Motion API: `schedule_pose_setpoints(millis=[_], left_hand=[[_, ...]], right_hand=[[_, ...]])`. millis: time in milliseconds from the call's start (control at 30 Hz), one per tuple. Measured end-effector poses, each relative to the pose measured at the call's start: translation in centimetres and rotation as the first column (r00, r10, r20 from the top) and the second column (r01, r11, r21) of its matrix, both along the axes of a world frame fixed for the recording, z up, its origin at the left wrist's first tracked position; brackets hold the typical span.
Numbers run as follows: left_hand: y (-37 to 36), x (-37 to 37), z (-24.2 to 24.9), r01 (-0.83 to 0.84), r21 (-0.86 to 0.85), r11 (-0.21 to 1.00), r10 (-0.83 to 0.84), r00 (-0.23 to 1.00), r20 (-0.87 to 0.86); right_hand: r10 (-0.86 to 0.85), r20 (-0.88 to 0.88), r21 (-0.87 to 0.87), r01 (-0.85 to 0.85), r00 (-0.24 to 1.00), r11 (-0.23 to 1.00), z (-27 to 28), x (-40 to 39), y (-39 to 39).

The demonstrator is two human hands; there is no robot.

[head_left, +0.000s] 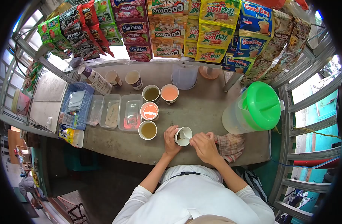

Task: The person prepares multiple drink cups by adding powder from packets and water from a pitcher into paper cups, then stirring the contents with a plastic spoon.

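My left hand [171, 141] is wrapped around the side of a white paper cup [184, 142], which tilts over the front of the table. A little greenish-brown stuff shows inside it. At the cup's right rim, my right hand [205, 146] pinches what looks like a white spoon [186, 134] reaching into the cup. Left of the cup stands a paper cup of olive-brown drink [147, 130]. Behind that are a cup with an orange-red drink and white streaks [149, 111], a dark green drink [151, 93] and a pinkish-orange drink [169, 93].
A checked cloth [230, 146] lies beside my right hand, before a green-lidded pitcher [249, 108]. Plastic containers [112, 111], a blue basket [76, 100] and stacked paper cups [94, 79] stand left. A clear tub [184, 76] sits behind. Drink sachets [167, 30] hang overhead.
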State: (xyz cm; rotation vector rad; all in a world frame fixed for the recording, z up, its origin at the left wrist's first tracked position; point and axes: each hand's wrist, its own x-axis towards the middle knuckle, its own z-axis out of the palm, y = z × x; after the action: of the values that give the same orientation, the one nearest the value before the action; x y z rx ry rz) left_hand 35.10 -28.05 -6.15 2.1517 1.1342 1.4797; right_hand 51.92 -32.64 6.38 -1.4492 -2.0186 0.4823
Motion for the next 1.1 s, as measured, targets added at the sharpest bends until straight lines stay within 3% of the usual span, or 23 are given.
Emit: schedule_pose_setpoints(millis=[167,267,367,467,667,767,867,967,1100], left_hand=[[0.0,0.0,-0.17,-0.002,0.004,1.0,0.002,1.0,-0.006],[0.01,-0.01,-0.09,-0.006,-0.004,1.0,0.006,1.0,-0.004],[-0.04,0.06,0.05,0.002,-0.005,1.0,-0.002,1.0,0.005],[-0.03,0.0,0.05,0.004,-0.01,1.0,-0.004,1.0,0.003],[0.01,0.0,0.06,0.006,-0.005,1.0,-0.006,1.0,-0.006],[0.0,0.12,-0.04,-0.004,-0.005,1.0,0.004,1.0,-0.006],[0.0,0.07,0.17,-0.002,-0.012,1.0,0.002,1.0,-0.01],[-0.02,0.15,0.36,0.004,-0.017,1.0,-0.004,1.0,-0.011],[0.03,0.09,-0.07,0.012,-0.015,1.0,-0.012,1.0,0.016]], right_hand=[[0.001,0.04,0.008,-0.002,0.999,1.0,0.06,-0.11,0.02],[0.012,-0.029,-0.059,-0.013,1.0,0.998,0.04,0.09,0.0],[0.002,0.036,-0.016,-0.002,0.999,1.0,-0.3,0.02,0.09],[-0.006,-0.043,-0.03,0.005,0.999,1.0,0.01,0.08,-0.02],[-0.011,-0.031,-0.006,0.011,0.999,1.0,-0.14,0.0,0.02],[0.03,-0.036,-0.074,-0.033,0.999,0.997,-0.39,0.19,0.03],[-0.028,-0.023,-0.003,0.028,0.999,1.0,-0.08,0.04,-0.03],[0.013,-0.033,-0.093,-0.016,0.999,0.996,-0.27,0.18,0.01],[0.017,-0.031,-0.014,-0.017,0.999,1.0,0.01,0.25,-0.03]])
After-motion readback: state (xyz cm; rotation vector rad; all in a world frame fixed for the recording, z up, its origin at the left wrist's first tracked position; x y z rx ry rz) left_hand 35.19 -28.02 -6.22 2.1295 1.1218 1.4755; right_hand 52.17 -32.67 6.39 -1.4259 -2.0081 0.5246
